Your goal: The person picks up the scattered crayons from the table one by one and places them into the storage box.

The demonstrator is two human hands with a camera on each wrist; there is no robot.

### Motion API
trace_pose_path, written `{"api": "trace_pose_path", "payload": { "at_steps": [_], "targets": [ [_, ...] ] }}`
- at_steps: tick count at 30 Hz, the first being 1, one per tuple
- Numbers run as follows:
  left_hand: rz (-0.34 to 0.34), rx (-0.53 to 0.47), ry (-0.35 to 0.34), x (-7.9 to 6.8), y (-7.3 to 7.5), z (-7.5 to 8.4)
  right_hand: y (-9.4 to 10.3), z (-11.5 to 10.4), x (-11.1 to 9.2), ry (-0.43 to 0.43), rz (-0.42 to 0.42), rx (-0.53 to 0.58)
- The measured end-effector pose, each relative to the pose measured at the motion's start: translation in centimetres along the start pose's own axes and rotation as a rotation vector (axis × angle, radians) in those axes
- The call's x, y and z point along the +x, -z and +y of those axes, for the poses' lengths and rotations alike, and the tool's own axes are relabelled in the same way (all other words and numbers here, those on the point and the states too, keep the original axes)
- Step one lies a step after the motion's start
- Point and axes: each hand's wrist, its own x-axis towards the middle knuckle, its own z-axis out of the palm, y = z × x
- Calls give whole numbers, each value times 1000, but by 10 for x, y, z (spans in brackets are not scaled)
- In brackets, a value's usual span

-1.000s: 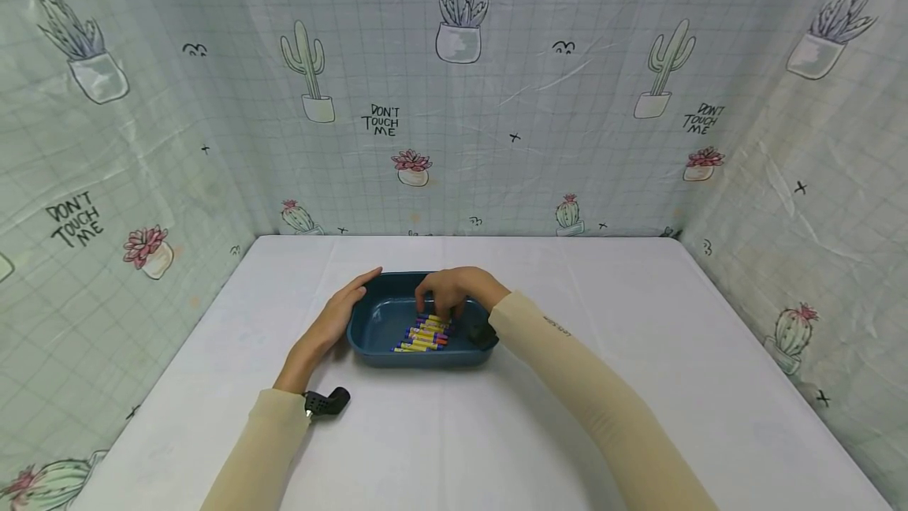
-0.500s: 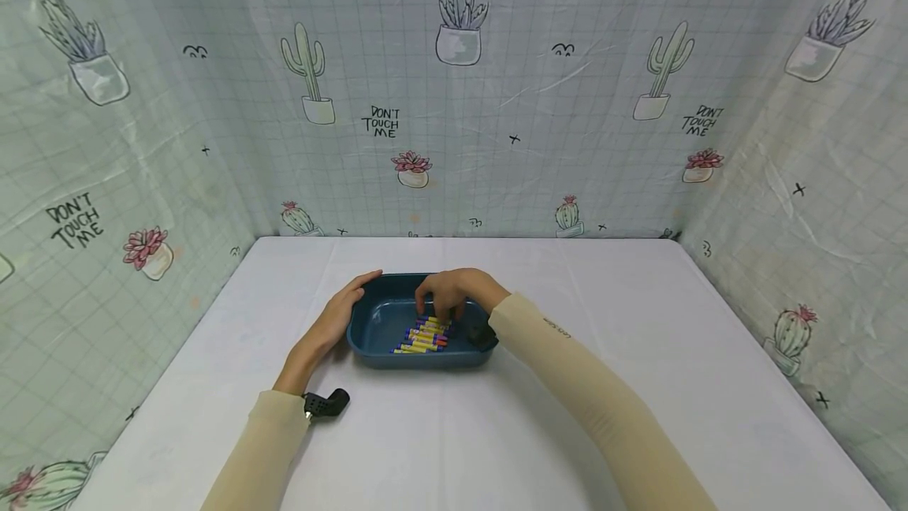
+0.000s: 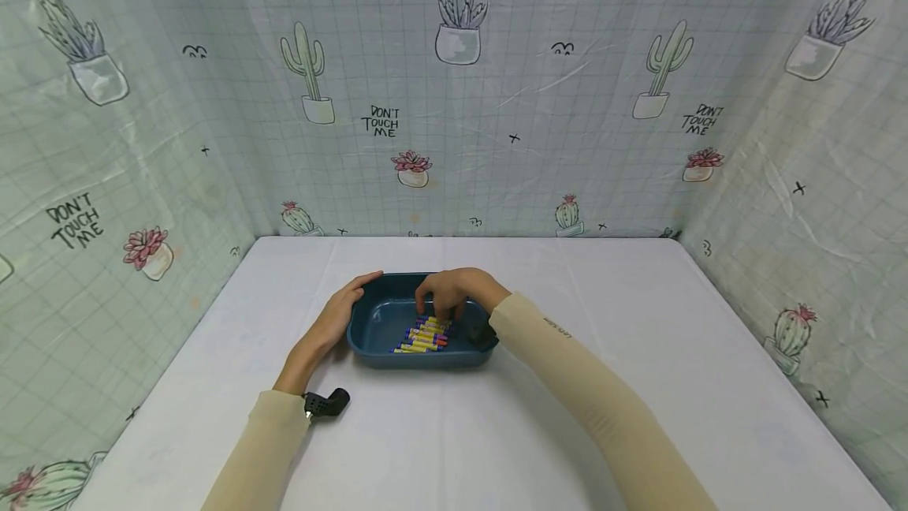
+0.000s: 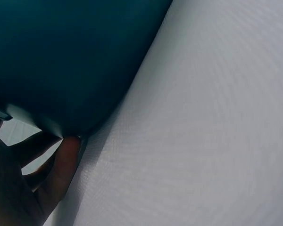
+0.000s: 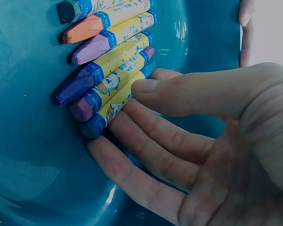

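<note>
A dark blue rectangular tray (image 3: 376, 322) stands on the white table, with several crayons (image 3: 423, 335) in a row inside it. Their yellow wrappers have blue bands; orange, lilac and dark blue tips show in the right wrist view. My left hand (image 3: 333, 320) rests against the tray's left end, fingers stretched along the outside and thumb at the rim. Reaching in from the right, my right hand (image 3: 448, 290) has its thumb over the nearest end crayon (image 5: 118, 101) in the right wrist view, with the fingers along that crayon's outer side. In the head view this hand hides part of the row.
A black camera (image 3: 328, 402) sticks out from my left wrist over the table (image 3: 397, 448). Another dark camera (image 3: 482, 333) under my right wrist overlaps the tray's right end. A printed cactus curtain (image 3: 511, 101) surrounds the table at the back and sides.
</note>
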Motion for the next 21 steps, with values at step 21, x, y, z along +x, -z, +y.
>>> {"api": "trace_pose_path", "payload": {
  "at_steps": [21],
  "targets": [
    [-13,-2,3,-3,1,2,13,6,-19,60,25,4]
  ]
}}
